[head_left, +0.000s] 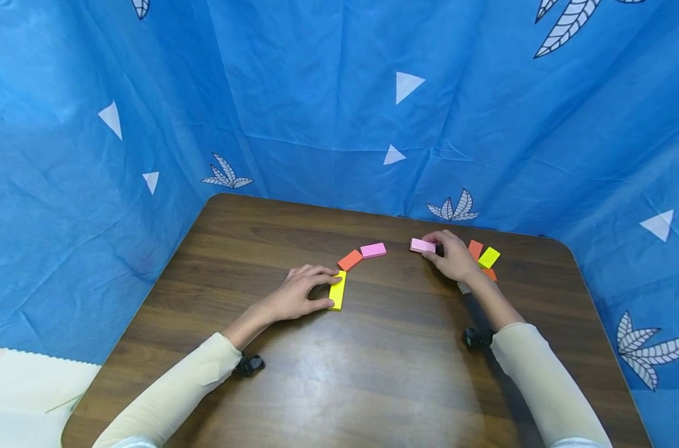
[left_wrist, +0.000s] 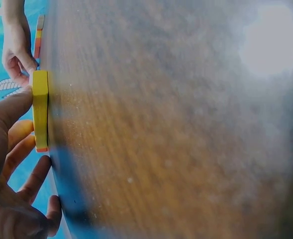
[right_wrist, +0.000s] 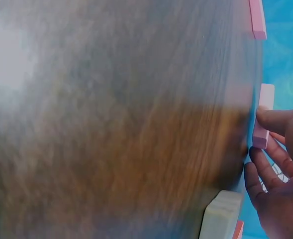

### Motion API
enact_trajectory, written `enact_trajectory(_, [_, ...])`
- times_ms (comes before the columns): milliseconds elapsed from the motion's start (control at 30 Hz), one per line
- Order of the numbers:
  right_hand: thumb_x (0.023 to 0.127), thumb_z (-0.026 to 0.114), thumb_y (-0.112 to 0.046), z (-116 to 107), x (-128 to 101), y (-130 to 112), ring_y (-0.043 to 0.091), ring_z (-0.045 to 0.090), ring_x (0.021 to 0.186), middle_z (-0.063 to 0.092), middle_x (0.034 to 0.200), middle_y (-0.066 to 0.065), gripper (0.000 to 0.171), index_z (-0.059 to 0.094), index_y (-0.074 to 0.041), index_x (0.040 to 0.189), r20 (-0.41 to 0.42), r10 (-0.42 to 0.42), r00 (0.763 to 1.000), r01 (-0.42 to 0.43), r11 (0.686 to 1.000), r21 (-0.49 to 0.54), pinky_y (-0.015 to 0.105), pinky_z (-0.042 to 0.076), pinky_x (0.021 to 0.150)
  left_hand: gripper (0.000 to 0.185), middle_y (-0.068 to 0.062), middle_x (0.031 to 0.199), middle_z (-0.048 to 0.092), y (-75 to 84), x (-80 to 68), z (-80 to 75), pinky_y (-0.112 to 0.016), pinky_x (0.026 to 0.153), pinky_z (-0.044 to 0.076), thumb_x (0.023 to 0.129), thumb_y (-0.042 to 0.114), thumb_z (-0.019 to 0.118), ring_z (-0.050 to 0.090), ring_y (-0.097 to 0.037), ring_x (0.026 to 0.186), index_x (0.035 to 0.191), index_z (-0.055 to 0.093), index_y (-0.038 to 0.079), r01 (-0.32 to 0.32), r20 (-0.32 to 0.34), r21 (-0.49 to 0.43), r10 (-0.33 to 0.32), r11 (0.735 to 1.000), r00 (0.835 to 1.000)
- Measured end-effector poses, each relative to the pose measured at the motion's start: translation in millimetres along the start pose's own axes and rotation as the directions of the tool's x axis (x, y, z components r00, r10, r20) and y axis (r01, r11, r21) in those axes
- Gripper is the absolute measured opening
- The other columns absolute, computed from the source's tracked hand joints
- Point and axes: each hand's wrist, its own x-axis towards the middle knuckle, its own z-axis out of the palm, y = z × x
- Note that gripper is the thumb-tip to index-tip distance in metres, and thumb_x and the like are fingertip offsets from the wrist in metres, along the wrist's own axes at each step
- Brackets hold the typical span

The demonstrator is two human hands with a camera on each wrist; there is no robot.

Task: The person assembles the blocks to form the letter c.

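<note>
We see the left hand (head_left: 300, 297) pinching the yellow block (head_left: 337, 290), flat on the desk (head_left: 373, 373) beside an orange block (head_left: 350, 260). The right hand (head_left: 455, 256) pinches a pale pink block (head_left: 422, 246) near the far edge.

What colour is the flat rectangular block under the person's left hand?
Yellow: the flat rectangular block held by the left hand shows best in the head view.

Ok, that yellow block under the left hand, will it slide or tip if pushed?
The yellow block lies flat on the smooth table, so it probably slides rather than tips. Its crisp, straight edges suggest it is stiff. It looks small and thin in the left hand, so likely light.
</note>
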Motion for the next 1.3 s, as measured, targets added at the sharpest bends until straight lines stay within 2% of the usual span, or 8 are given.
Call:
enact_trajectory(267, [0.103,0.073,-0.018,6,4,-11,0.038,0.054,0.117,0.062,0.136,0.020,0.036,0.065,-0.005,0.136,0.017,-0.010,1.000,0.010,0.999,0.040,0.059,0.047,0.110,0.057,0.004,0.160,0.058,-0.4,0.4,-0.2,-0.060,0.117,0.034,0.098,0.040,0.080,0.052,-0.024,0.146,0.150,0.065,0.024,0.004,-0.008,0.000,-0.004,1.000,1.000])
enact_trajectory(600, [0.103,0.074,-0.017,12,11,-22,0.035,0.057,0.110,0.065,0.128,0.018,0.033,0.067,-0.004,0.132,0.017,-0.042,0.999,0.040,0.996,0.081,0.049,0.048,0.100,0.057,0.004,0.160,0.058,-0.5,2.9,0.5,-0.058,0.117,0.035,0.098,0.040,0.080,0.052,-0.024,0.146,0.150,0.065,0.023,0.008,-0.012,-0.002,-0.008,1.000,1.000])
enact_trajectory(833, [0.103,0.074,-0.016,15,14,-25,0.035,0.058,0.114,0.065,0.132,0.018,0.033,0.067,-0.005,0.133,0.035,-0.054,0.998,0.051,0.995,0.083,0.053,0.048,0.105,0.056,0.004,0.160,0.058,0.5,4.5,1.1,-0.058,0.116,0.035,0.098,0.040,0.080,0.052,-0.024,0.145,0.150,0.066,0.023,0.012,-0.012,0.001,-0.012,1.000,1.000])
enact_trajectory(1033, [0.102,0.075,-0.015,19,17,-28,0.035,0.057,0.114,0.067,0.130,0.019,0.031,0.069,-0.004,0.131,0.029,-0.091,0.995,0.089,0.993,0.073,0.052,0.047,0.103,0.056,0.004,0.160,0.058,-0.7,6.4,1.7,-0.059,0.117,0.035,0.098,0.040,0.081,0.053,-0.024,0.145,0.149,0.066,0.023,0.007,-0.016,0.006,-0.007,1.000,1.000])
enact_trajectory(1300, [0.102,0.075,-0.016,25,21,-30,0.034,0.054,0.116,0.068,0.128,0.017,0.030,0.070,-0.006,0.130,0.033,-0.096,0.995,0.094,0.994,0.051,0.051,0.043,0.102,0.056,0.004,0.160,0.058,-1.3,7.3,3.1,-0.059,0.117,0.035,0.098,0.041,0.080,0.052,-0.024,0.145,0.150,0.066,0.024,0.015,-0.009,0.007,-0.015,1.000,1.000])
